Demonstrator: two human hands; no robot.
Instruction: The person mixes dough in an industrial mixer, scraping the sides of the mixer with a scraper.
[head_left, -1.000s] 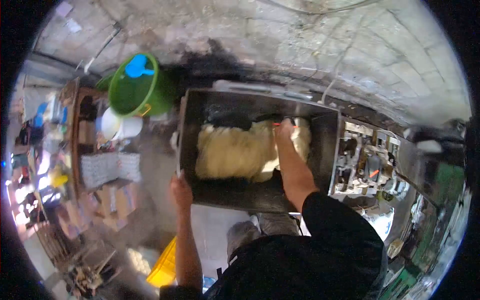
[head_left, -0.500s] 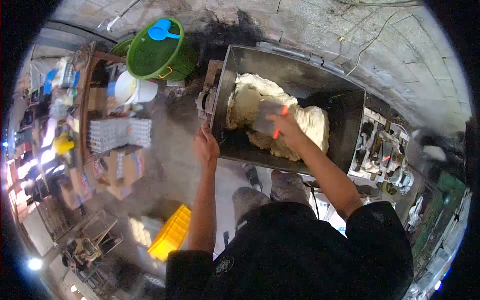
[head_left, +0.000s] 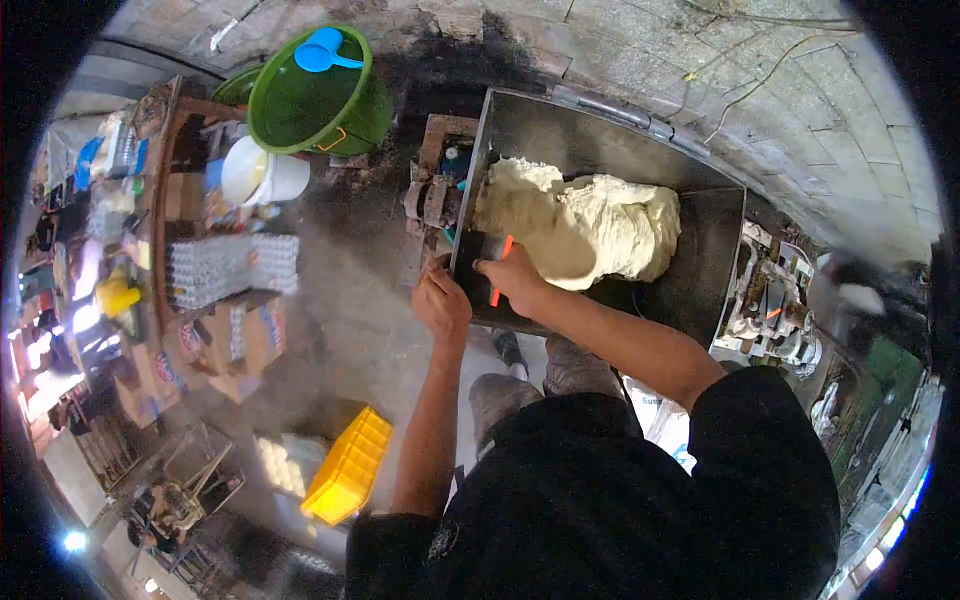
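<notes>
A large mass of pale dough (head_left: 620,230) lies in the metal mixing trough (head_left: 715,250), spread along its back and middle. My right hand (head_left: 512,276) is closed around the orange handle of a dough scraper (head_left: 482,247). Its flat grey blade is near the trough's left wall, to the left of the dough. My left hand (head_left: 443,302) is at the front left corner of the trough, its fingers curled at the rim. The fingertips are partly hidden there.
A green tub (head_left: 380,115) with a blue dipper (head_left: 322,50) stands at the back left, beside a white bucket (head_left: 290,180). Egg trays (head_left: 235,268) and cardboard boxes (head_left: 245,350) are on the left. A yellow crate (head_left: 350,465) sits on the floor. Machinery (head_left: 770,300) adjoins the trough's right side.
My right hand has brought the scraper left, from over the dough to the trough's left wall. The dough now looks folded toward the back right. My left hand stays at the corner, fingers more curled.
</notes>
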